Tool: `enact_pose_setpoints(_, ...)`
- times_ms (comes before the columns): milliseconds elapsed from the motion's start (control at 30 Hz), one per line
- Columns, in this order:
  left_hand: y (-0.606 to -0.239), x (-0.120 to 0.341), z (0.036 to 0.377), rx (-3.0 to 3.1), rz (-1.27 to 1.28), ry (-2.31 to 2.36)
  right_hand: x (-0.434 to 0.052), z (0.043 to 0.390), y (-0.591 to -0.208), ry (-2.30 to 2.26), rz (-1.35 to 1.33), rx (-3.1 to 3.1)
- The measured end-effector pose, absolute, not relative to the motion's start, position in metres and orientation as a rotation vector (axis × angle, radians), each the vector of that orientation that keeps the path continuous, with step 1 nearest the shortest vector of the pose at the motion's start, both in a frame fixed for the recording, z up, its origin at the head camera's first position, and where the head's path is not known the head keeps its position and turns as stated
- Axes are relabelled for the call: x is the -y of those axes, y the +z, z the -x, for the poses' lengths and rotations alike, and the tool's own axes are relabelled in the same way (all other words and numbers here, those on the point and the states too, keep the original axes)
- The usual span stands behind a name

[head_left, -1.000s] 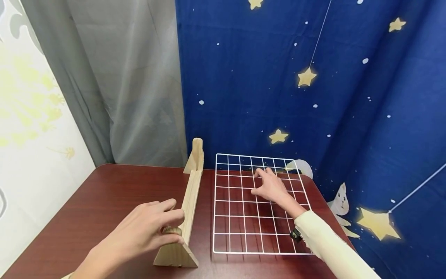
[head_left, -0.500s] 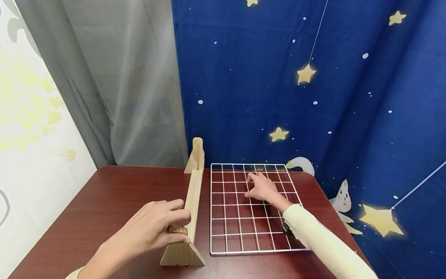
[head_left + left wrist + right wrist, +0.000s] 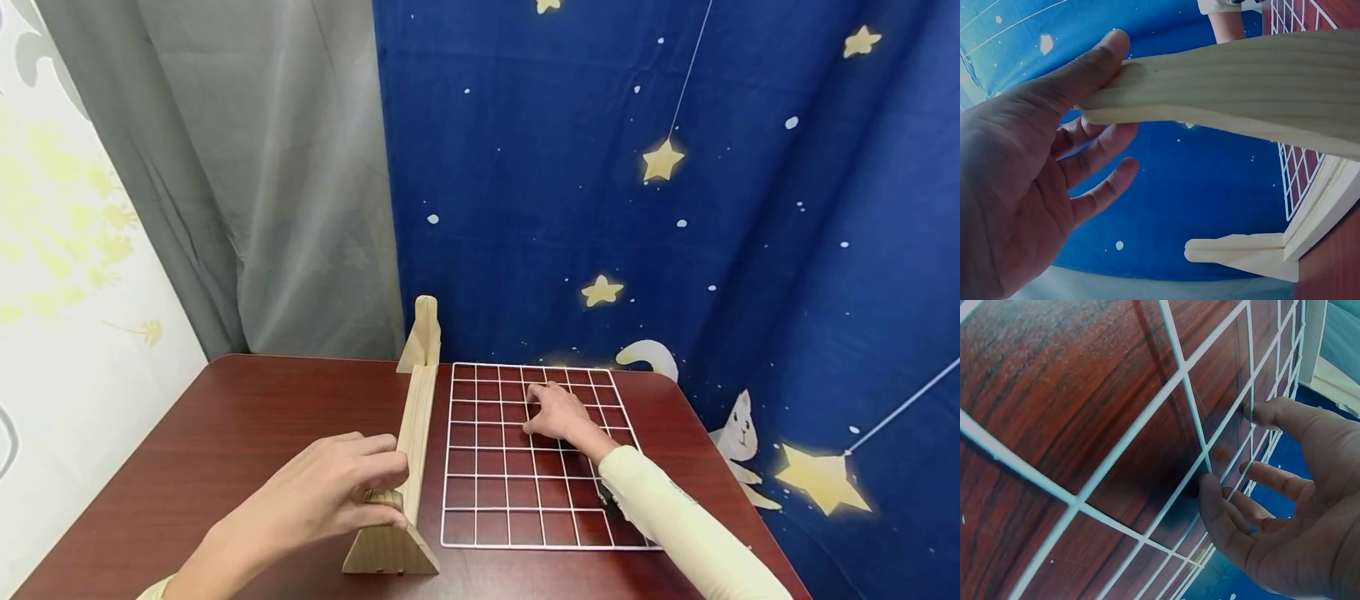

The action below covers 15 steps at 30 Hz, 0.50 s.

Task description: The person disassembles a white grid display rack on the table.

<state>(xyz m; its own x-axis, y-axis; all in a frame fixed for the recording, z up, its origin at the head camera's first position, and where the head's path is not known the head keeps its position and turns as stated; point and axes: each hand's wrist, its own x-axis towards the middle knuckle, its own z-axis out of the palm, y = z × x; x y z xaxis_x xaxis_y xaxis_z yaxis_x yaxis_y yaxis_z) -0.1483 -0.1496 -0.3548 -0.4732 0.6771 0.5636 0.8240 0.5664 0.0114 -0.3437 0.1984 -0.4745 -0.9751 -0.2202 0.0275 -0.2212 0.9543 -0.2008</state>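
Observation:
My left hand pinches the rounded top of the near upright of a pale wooden stand. In the left wrist view the thumb lies on one face of that wooden upright, with fingers on the other side. A white wire grid panel lies on the table to the right of the stand. My right hand grips the panel's wires near its middle. Close up in the right wrist view, thumb and curled fingers of the right hand reach the wires, fingertips partly through the openings.
The stand's long crossbar runs back to a far upright. All this stands on a reddish-brown table. Behind it hang a grey curtain and a blue curtain with stars.
The grid panel's raised far side has come down to the table, the right hand lowering and shifting slightly left with it. The left hand keeps its hold on the stand.

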Motion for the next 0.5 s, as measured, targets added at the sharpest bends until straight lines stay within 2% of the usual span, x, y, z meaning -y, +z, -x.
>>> enact_pose_setpoints(267, -0.35, 0.155, 0.156, 2.257, 1.188, -0.502, -0.198, 0.338, -0.471, 0.299, -0.397, 3.123)
enact_pose_setpoints(500, -0.346, 0.17, 0.194, 2.451, 1.008, -0.52, -0.201, 0.334, -0.47, 0.322, -0.395, 3.152)
